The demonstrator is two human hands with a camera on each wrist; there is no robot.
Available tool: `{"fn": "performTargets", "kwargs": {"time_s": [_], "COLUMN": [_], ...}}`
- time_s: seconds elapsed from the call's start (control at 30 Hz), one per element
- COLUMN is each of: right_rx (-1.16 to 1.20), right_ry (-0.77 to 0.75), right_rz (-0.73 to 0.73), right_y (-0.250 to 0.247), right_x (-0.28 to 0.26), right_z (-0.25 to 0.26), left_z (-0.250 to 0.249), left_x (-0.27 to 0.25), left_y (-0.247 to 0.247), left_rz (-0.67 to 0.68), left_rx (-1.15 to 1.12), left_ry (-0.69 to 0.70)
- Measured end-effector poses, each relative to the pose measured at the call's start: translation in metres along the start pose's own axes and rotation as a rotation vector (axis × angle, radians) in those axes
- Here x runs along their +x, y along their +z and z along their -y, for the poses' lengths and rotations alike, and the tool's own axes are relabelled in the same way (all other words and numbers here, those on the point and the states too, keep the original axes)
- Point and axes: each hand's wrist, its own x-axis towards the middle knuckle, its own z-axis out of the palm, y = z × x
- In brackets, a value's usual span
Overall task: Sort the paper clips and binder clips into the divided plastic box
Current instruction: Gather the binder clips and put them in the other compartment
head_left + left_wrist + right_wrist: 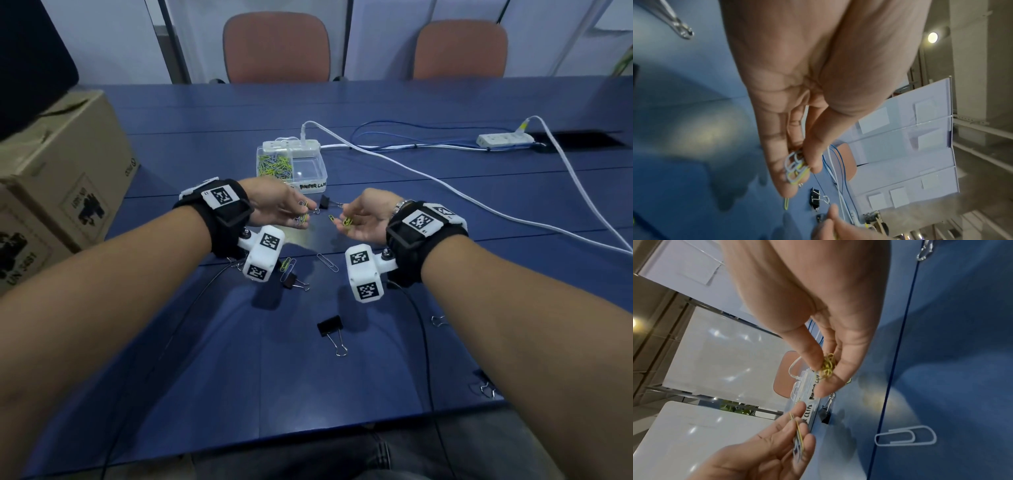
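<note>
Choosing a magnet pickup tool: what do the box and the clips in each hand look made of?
Divided box: clear glossy plastic. Clips in left hand: seemingly wire coated grey and yellow. Clips in right hand: yellow-coated wire, apparently.

You are sitting in an office meeting room: a long blue desk point(376, 102), two rust-coloured padded office chairs point(275, 48) opposite you, pale partition panels point(102, 37) behind them, and a white power strip point(505, 139) with trailing cables.
</note>
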Motion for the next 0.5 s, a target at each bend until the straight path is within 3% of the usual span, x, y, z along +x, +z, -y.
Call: {"fn": "performTargets", "kwargs": {"time_s": [0.13, 0.23, 0.3, 0.4, 0.5], "right_rx": [-0.028, -0.211, -0.466, -1.032, -1.291], "right_ry": [0.007, -0.027, -0.112, -0.382, -0.507], "right_rz": [-0.028, -0.062, -0.159, -0.342, -0.367], "right_y": [-0.003, -0.003, 0.0, 0.003, 0.003], "right_x": [0.004, 0.015, 0.023, 0.035, 0.042], "right_z": [0.004, 0.008, 0.009, 0.004, -0.001], "left_z": [-0.004, -0.006, -0.007, -0.008, -0.006], "left_x": [-0.003, -0.002, -0.001, -0.002, 0.0], "left_y": [0.003, 0.004, 0.003, 0.004, 0.007], "left_rz": [0.027, -0.001, -0.019, -0.016, -0.096], "left_rx": [-0.03, -0.015, 0.002, 0.086, 0.35], "left_ry": [-0.095, -0.127, -0.147, -0.159, -0.101]}}
